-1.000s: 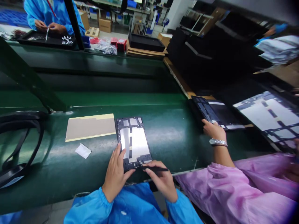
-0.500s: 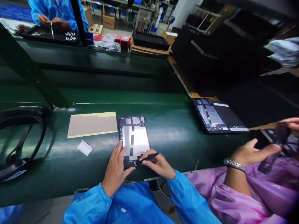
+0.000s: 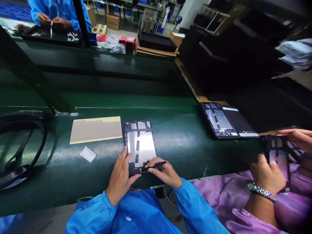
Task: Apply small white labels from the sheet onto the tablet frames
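Note:
An opened tablet lies on the green bench, its silvery inner plate and black frame facing up. My left hand rests along its lower left edge, fingers stretched out over the frame and thumb at the bottom edge. Pinched in my right hand is a thin black pen-like tool, its tip touching the tablet's lower part. Left of the tablet lies a sheet of beige strips with yellow edges. A small white packet sits below that sheet.
A black ring-shaped device stands at the left. Another opened tablet lies to the right beside a black panel. At far right, a co-worker's hand holds a tablet part. Across the bench, another person handles small pieces over a black tray.
My hands and the tablet have barely moved. The co-worker at the right has lowered a wrist and turned the held tablet part so that its face shows.

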`<state>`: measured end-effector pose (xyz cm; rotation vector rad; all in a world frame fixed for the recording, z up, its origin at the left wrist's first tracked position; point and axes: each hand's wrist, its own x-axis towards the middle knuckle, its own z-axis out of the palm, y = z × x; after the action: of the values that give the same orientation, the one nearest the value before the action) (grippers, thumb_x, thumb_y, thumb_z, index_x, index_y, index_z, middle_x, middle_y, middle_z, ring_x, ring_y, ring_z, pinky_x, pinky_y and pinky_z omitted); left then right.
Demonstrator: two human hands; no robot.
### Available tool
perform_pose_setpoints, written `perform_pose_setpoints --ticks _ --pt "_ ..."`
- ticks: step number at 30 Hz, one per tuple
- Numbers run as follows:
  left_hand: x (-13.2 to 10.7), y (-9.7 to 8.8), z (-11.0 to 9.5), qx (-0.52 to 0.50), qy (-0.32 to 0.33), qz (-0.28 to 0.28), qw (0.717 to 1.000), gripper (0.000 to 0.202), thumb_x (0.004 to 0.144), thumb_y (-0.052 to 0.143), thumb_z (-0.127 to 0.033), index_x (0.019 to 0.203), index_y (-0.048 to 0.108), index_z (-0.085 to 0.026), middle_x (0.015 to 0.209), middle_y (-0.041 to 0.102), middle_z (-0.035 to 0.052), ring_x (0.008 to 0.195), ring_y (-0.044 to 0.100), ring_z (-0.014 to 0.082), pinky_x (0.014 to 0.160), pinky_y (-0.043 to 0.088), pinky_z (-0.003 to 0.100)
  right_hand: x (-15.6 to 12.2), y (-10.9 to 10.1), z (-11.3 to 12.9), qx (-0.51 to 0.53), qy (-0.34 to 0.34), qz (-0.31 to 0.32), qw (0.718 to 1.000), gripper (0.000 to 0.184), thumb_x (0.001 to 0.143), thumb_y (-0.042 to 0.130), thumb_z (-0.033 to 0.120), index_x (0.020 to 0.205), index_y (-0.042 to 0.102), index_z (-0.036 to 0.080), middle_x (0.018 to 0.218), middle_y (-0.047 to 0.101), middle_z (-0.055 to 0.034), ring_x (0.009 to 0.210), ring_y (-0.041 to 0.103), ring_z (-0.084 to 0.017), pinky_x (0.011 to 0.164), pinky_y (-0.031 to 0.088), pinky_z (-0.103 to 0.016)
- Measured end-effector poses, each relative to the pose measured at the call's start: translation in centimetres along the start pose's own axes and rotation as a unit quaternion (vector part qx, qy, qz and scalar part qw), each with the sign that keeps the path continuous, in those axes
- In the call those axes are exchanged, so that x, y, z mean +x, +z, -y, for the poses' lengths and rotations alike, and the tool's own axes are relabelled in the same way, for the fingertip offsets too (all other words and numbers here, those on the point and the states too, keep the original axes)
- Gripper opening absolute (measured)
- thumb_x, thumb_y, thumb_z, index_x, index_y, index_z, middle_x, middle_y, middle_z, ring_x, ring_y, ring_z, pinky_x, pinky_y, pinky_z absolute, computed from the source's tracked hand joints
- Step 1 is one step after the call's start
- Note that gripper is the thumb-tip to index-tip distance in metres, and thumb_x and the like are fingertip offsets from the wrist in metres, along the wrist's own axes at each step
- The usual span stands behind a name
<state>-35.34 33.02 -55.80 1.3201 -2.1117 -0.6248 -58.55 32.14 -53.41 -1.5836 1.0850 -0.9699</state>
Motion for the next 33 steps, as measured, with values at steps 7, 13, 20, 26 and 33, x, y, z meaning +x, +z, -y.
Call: perform_pose_setpoints --ticks 7,13,20,26,33 --pt "0.0 -0.3 -0.2 -0.017 -0.007 -0.006 1.000 0.081 0.087 0.073 -0.028 0.152 0.027 -0.022 0.163 0.026 0.0188 0.150 0.029 0.0342 0.115 0.039 0.056 -1.2 1.3 -0.1 0.026 -0.023 -0.084 0.996 0.008 0.089 0.072 0.027 0.086 0.067 0.021 0.084 0.077 -0.0067 0.081 0.075 -0.022 0.074 0.062 -0.038" --pt "0.3 -1.5 -0.7 -0.089 -0.009 -0.062 0.994 0.012 0.089 0.067 -0.024 0.100 0.071 -0.027 0.136 0.056 0.0065 0.112 0.057 0.0247 0.092 0.052 0.042 -2.5 3.3 0.4 0.109 -0.022 -0.218 0.970 0.012 0.088 0.075 0.029 0.084 0.065 0.023 0.084 0.077 -0.0061 0.080 0.075 -0.023 0.070 0.064 -0.039" --pt "0.9 -1.5 -1.6 -0.214 -0.092 0.007 0.973 0.011 0.087 0.068 -0.027 0.087 0.079 -0.029 0.112 0.067 0.0051 0.086 0.058 0.0187 0.079 0.054 0.036 -2.2 4.2 1.1 0.130 -0.056 -0.229 0.963 0.007 0.089 0.073 0.023 0.088 0.066 0.024 0.086 0.077 -0.0051 0.081 0.075 -0.021 0.070 0.065 -0.037" --pt "1.0 -1.9 -1.6 -0.258 -0.130 0.026 0.957 0.015 0.088 0.066 -0.033 0.084 0.079 -0.027 0.110 0.067 0.0069 0.094 0.062 0.0218 0.085 0.054 0.039 -2.1 4.0 1.6 0.095 -0.088 -0.205 0.970 0.009 0.089 0.072 0.017 0.092 0.069 0.026 0.091 0.078 -0.0045 0.083 0.076 -0.021 0.073 0.065 -0.036" --pt "0.9 -2.1 -1.8 -0.202 -0.112 -0.026 0.973 0.014 0.086 0.066 -0.026 0.084 0.079 -0.031 0.109 0.066 0.0046 0.091 0.059 0.0207 0.080 0.053 0.037 -2.3 2.8 3.3 0.001 -0.121 -0.172 0.978 0.016 0.085 0.073 0.011 0.089 0.073 0.026 0.094 0.080 -0.0066 0.078 0.078 -0.024 0.067 0.067 -0.038"
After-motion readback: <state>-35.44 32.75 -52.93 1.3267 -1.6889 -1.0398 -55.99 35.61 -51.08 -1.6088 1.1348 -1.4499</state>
